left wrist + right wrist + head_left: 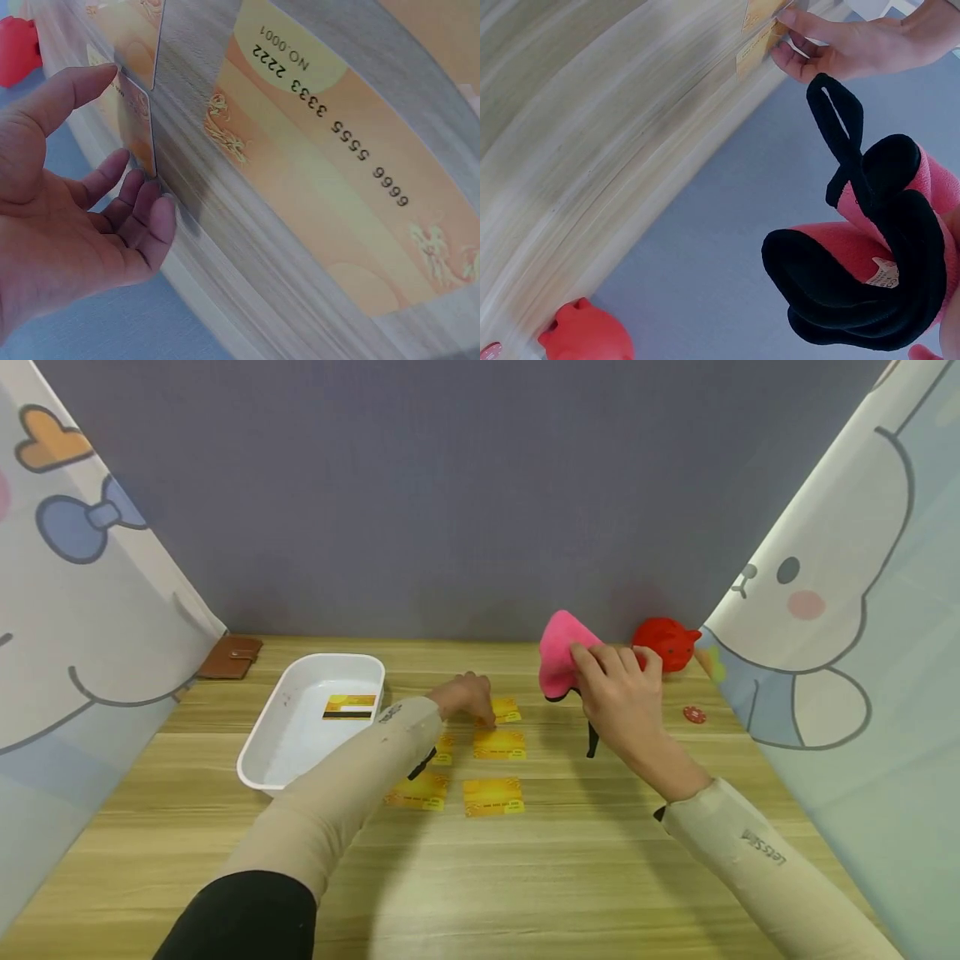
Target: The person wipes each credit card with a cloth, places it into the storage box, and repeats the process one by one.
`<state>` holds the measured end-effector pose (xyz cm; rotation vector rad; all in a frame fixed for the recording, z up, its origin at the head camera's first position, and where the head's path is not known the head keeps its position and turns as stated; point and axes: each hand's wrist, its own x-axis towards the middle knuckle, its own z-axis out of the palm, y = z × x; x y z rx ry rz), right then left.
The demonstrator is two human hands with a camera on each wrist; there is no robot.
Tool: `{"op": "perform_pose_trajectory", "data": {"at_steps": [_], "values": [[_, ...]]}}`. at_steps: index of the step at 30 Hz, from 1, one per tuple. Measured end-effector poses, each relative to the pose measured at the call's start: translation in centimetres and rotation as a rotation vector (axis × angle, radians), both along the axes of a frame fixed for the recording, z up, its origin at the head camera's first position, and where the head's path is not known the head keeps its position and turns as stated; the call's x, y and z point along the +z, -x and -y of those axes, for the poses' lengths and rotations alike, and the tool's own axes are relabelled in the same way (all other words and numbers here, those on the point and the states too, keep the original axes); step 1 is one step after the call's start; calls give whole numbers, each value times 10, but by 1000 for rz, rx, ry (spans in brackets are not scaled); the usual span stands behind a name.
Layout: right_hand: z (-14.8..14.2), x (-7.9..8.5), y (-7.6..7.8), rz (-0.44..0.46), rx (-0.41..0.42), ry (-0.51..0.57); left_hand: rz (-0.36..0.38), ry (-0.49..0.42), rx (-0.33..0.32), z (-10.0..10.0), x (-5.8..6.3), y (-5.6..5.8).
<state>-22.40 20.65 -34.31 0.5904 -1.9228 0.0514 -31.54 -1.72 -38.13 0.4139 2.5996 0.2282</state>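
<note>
My left hand (467, 695) reaches to the far row of yellow bank cards. Its thumb and fingertips pinch the edges of one card (133, 120), which looks slightly tilted in the left wrist view. Nearer to me, several more yellow cards lie flat on the table, among them a middle card (499, 746) and a front card (493, 797). Raised above the table at right, my right hand (621, 697) grips a bunched pink cloth (561, 652) with black edging. A black loop (836, 112) hangs from the cloth, and a small white label shows in its folds.
A white tray (258, 743) stands at left with one card (349, 707), its dark stripe showing, inside. Behind it lies a brown wallet (231, 657). At right are a red piggy bank (666, 645) and a red poker chip (694, 715). A grey panel (480, 510) closes the back.
</note>
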Motion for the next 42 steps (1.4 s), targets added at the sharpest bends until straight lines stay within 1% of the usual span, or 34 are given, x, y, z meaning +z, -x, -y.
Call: {"op": "perform_pose_trajectory", "data": {"at_steps": [3,6,9,11,13,15,17,19,22,24,27,29,31,35,39,42], "values": [[0,0,0,1,1,2,13,-54,25,2,0,0],[0,0,0,0,3,4,51,-152,40,6,-1,1],[0,-1,1,0,5,3,84,-258,37,9,-4,2],[1,-1,1,1,7,3,82,-320,33,11,-9,4],[1,-2,1,4,10,1,74,-377,43,14,-13,5],[1,-2,1,6,13,-1,45,-416,48,17,-15,7],[1,-2,0,7,16,0,18,-458,51,21,-13,6],[1,-1,0,7,15,-2,-36,-490,47,24,-9,6],[2,-1,-1,-1,14,6,-100,-580,55,29,1,5],[2,0,-1,-10,13,11,-125,-658,62,31,8,4],[3,2,-2,-22,16,17,-140,-796,86,35,20,2],[4,2,-3,-29,18,13,-160,-859,102,37,27,-1],[4,3,-4,-37,22,9,-197,-888,118,39,33,-5],[7,5,-6,-66,39,9,-281,-897,148,41,44,-16],[12,8,-8,-124,66,15,-316,-958,171,40,53,-27],[17,11,-9,-166,81,23,-334,-992,177,38,58,-36]]}}
